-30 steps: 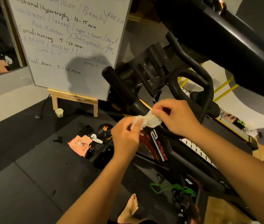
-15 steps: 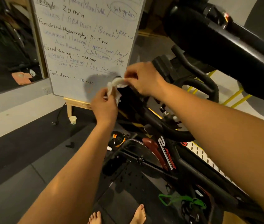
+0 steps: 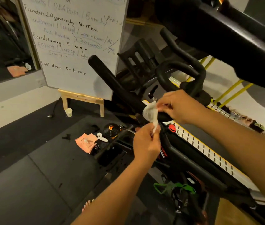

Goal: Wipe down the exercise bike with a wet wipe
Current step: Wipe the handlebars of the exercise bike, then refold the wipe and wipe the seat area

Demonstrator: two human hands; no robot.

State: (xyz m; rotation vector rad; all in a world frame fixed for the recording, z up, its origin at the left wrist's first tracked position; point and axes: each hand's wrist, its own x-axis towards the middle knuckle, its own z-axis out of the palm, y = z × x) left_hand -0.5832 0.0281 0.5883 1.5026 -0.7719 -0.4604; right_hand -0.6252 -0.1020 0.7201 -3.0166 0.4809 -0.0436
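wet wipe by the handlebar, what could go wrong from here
1. The left hand and right hand only pinch the ends of the wet wipe; a hard pull could slip it free or tear it.
2. The wet wipe is bunched into a narrow strip against the handlebar, so it may miss much of the grip.

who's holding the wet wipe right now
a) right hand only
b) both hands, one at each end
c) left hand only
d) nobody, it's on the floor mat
b: the left hand pinches the lower end of the wet wipe and the right hand pinches its upper end, with the wipe stretched across the black handlebar.
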